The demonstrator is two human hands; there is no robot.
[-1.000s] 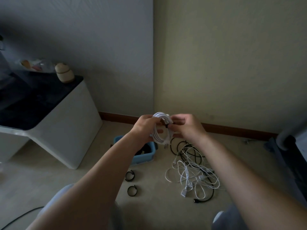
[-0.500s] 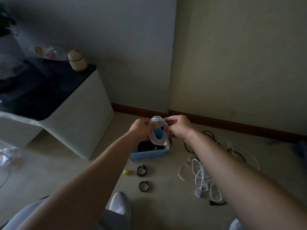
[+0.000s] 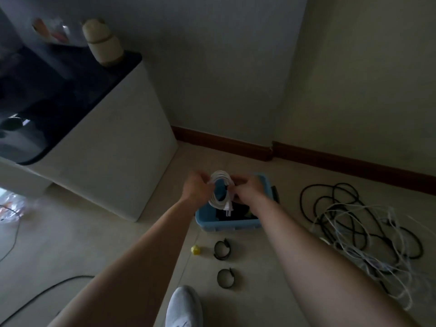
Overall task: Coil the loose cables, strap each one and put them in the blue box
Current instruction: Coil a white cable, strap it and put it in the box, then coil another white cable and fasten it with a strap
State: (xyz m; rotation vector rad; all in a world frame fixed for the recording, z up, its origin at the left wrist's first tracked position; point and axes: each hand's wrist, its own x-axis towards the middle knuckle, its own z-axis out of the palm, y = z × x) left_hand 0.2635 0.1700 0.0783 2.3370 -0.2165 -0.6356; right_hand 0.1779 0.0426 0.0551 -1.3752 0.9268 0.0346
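**Head view, corner of a dim room.** I see the left hand point(image 3: 197, 188) and the right hand point(image 3: 247, 188) each clasping one side of a coiled white cable point(image 3: 221, 175). The coil is held upright just above the blue box point(image 3: 232, 225), which stands on the pale floor point(image 3: 94, 232). Two black straps point(image 3: 221, 250) and a small yellow object point(image 3: 196, 250) lie in front of the box. Loose cables point(image 3: 363, 232), black and white, sprawl to its right. A white cabinet point(image 3: 106, 161) with a dark top stands at left, and a brown baseboard point(image 3: 224, 143) lines both walls.

Floor point(image 3: 295, 180): blue box point(image 3: 232, 225), straps point(image 3: 221, 249), loose cables point(image 3: 361, 232).
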